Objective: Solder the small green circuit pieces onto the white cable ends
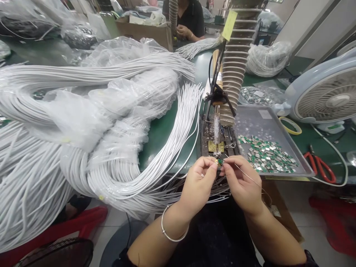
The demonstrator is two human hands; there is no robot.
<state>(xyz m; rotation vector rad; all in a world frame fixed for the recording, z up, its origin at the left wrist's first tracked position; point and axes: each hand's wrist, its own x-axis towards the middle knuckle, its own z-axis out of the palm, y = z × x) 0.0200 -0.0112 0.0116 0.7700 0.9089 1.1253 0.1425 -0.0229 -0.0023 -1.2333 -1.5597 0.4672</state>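
Observation:
My left hand (200,181) is closed, thumb and forefinger pinching a small green circuit board (220,161) with a metal connector end. My right hand (242,182) is closed close beside it, its fingertips at the board's right edge. A thin solder wire (251,179) runs from the right fingertips back over that hand. Just beyond the fingers, a soldering iron (217,124) hangs tip down in a stand above a yellowish pad (216,146). Whether a cable also lies inside the left hand is hidden by the fingers.
White cables (178,126) in thick bundles, partly wrapped in plastic, fill the left. On the right, a grey tray (267,111) holds many small boards. Red-handled scissors (319,167), a tape roll (290,125) and a fan (330,92) stand beyond. A ribbed hose (236,63) comes down behind the iron. Another person sits opposite.

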